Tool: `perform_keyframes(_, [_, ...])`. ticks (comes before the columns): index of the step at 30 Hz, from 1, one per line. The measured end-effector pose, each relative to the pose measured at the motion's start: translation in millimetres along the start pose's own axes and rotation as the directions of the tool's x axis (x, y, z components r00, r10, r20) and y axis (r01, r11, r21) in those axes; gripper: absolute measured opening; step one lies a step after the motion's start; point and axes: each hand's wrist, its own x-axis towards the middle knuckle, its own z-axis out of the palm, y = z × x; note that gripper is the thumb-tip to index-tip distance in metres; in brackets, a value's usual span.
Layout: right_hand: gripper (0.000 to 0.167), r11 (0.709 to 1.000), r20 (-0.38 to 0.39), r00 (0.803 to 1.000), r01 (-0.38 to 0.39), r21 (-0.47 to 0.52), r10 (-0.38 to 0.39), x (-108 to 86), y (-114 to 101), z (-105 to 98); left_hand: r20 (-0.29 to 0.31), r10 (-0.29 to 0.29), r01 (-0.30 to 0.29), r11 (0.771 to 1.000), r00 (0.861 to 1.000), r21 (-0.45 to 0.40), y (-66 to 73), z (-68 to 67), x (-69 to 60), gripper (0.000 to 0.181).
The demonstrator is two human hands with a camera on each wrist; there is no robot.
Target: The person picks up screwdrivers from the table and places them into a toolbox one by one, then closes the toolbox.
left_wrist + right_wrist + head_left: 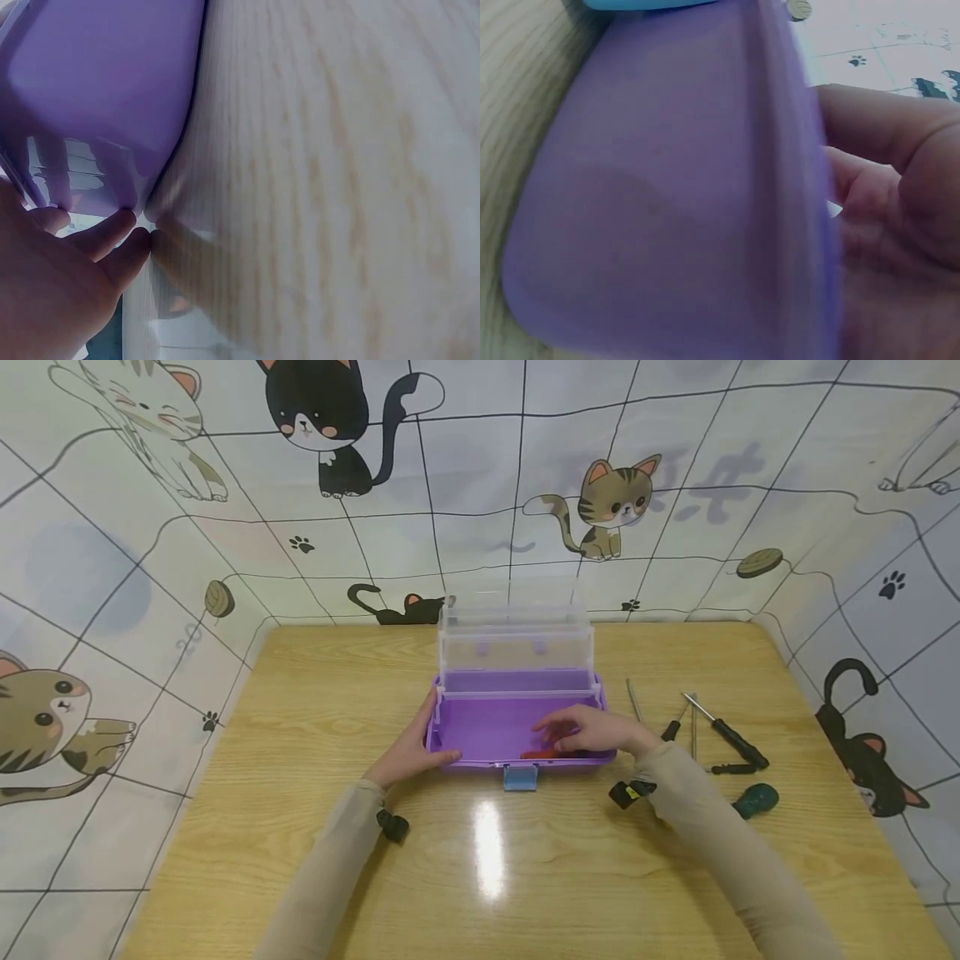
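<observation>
One red object [536,755] lies inside the purple box [476,722] at its near wall, partly under the right hand [588,729], whose grip I cannot tell; the left hand [408,750] clamps the box's left end. Should that loosen, a push could slide the box.

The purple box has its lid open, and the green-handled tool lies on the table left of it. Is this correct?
The side is wrong: the head view shows the green-handled tool on the table right of the open purple box.
</observation>
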Motion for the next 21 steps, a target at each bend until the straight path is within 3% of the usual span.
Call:
perform_keyframes(5, [0.039,1.0,-0.072,0.997,0.017,-0.001,-0.017,-13.0,-9,-2,-0.001,-0.015,0.015,1.0,1.0,-0.014,-0.3,0.5,0.1,0.116])
perform_keyframes(12, [0.04,0.998,-0.117,0.992,-0.046,0.036,0.05,-31.6,-17,-4,-0.008,-0.022,0.022,1.0,1.0,-0.008,-0.2,0.7,-0.7,0.114])
perform_keyframes(21, [0.039,0.996,-0.178,0.981,-0.074,0.059,0.083,-52.6,-21,-8,-0.008,-0.028,0.028,1.0,1.0,0.004,2.9,1.6,-1.4,0.113])
